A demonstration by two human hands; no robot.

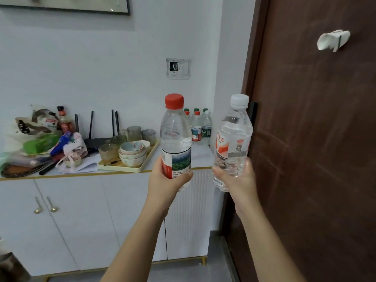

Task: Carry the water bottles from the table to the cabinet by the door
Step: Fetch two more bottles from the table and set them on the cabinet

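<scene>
The left hand (171,180) grips a red-capped bottle (176,135) low on its body, and the right hand (238,176) grips a white-capped bottle (232,139) the same way. Both bottles are upright, held in the air before the white cabinet (101,210) beside the brown door (315,139).

More bottles (200,127) stand in the far right corner of the cabinet top. Left of them sit a tray (126,168) of bowls and glasses, a black router (95,140) and a heap of bags (36,139).

The red-capped bottle's label shows a green landscape. The other label carries a QR code and red characters, too blurred to read.
</scene>
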